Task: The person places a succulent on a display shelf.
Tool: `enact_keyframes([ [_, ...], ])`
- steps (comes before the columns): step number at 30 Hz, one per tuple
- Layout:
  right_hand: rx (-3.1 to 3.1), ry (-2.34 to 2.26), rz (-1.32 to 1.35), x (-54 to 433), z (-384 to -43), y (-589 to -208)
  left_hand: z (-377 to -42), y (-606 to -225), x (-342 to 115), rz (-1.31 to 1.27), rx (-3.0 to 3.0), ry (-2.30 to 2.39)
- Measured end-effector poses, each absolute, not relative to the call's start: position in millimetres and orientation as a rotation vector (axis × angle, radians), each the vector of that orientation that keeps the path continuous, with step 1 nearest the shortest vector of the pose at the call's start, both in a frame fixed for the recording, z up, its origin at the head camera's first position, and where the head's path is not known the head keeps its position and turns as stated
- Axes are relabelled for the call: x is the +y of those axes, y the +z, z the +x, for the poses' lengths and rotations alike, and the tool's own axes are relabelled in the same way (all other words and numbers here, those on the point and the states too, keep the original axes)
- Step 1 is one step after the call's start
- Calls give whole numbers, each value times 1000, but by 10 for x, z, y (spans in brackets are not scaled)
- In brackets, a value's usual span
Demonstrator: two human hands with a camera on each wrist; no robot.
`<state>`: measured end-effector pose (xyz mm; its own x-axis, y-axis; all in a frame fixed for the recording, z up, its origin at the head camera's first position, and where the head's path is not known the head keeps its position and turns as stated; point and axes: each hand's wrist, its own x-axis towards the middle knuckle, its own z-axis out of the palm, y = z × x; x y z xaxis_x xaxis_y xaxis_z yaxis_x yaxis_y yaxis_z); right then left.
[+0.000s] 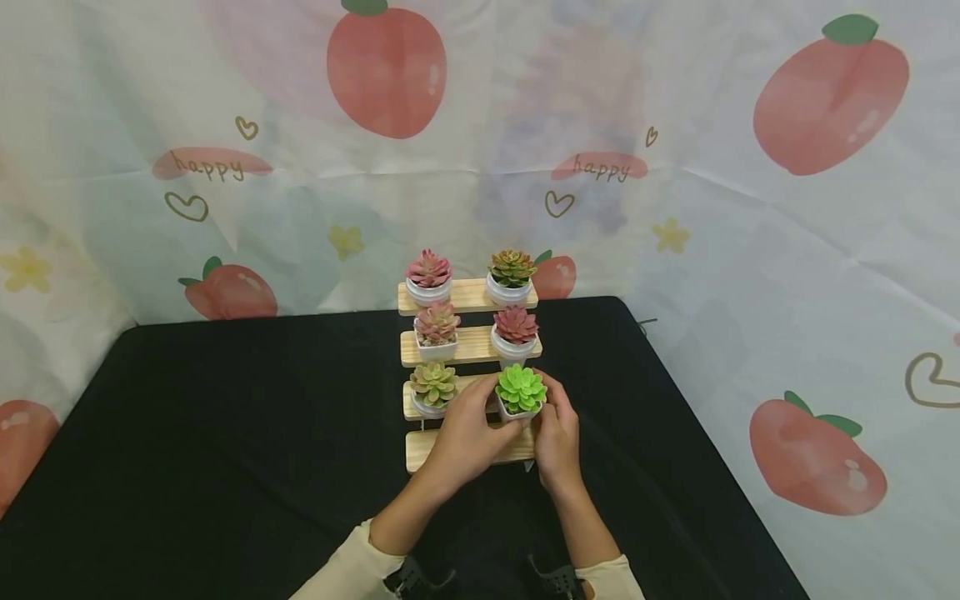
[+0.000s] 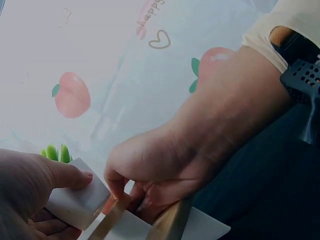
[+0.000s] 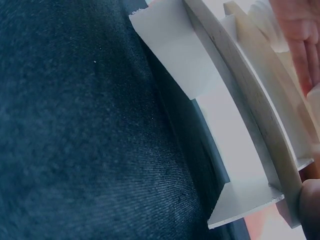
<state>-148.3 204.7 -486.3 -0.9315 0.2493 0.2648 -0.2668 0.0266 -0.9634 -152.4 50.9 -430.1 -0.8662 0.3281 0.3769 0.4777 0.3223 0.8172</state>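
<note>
A bright green succulent (image 1: 521, 388) in a square white pot (image 2: 82, 196) is over the right end of the third slat down. My left hand (image 1: 474, 432) grips this pot, thumb along its side in the left wrist view. The tiered plant shelf (image 1: 422, 450) has pale wooden slats and white side supports (image 3: 245, 205). My right hand (image 1: 557, 439) holds the shelf's right side, its fingers curled in at the slat ends in the left wrist view. A yellowish-green succulent (image 1: 433, 385) stands left of my left hand.
On the upper slats are two pink succulents (image 1: 429, 271) (image 1: 437, 323) at left, with a green-orange one (image 1: 512, 268) and a dark pink one (image 1: 515, 325) at right. The black tablecloth (image 1: 225, 450) surrounds the shelf. A fruit-printed curtain (image 1: 465, 150) hangs behind.
</note>
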Motion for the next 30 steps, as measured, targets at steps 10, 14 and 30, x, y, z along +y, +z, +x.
enact_keyframes([
  [10,-1947,1988,8,2043,-1473,-4852,-1563,-4306,574,-736,-2467,-1558],
  [14,-1926,2012,14,2047,-1475,-4847,-1576,-4300,579,-736,-2467,-1545],
  [30,-1932,2001,14,2054,-1468,-4841,-1614,-4294,608,-736,-2545,-1572],
])
